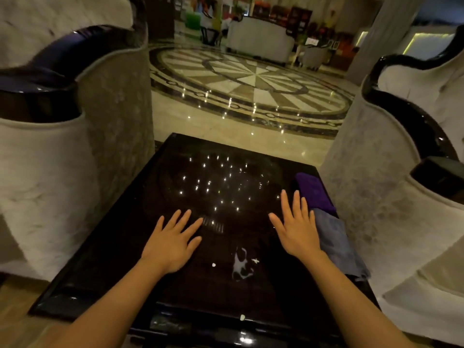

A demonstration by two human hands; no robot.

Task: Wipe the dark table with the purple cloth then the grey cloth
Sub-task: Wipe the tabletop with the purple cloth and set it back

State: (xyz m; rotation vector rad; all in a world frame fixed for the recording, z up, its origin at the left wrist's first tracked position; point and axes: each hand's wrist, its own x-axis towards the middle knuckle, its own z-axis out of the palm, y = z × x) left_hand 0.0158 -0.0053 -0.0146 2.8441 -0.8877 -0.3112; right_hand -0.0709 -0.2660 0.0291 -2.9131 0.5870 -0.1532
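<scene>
Hands flat and spread over the dark table (113, 249), both cloths untouched at its right edge.

Left hand (173, 243) palm down, fingers (187, 217) released and splayed, grasping nothing; right hand (298, 231) likewise palm down with released fingers, just beside the cloths; purple cloth (315, 192) folded at the right edge toward the far corner; grey cloth (337, 243) directly nearer the person, touching the purple one, its near end hanging past the table edge; white smear (241, 264) with small specks on the glossy top between the forearms; pale upholstered armchairs (50, 177) flank the table on both sides; patterned marble floor (251, 81) beyond.
</scene>
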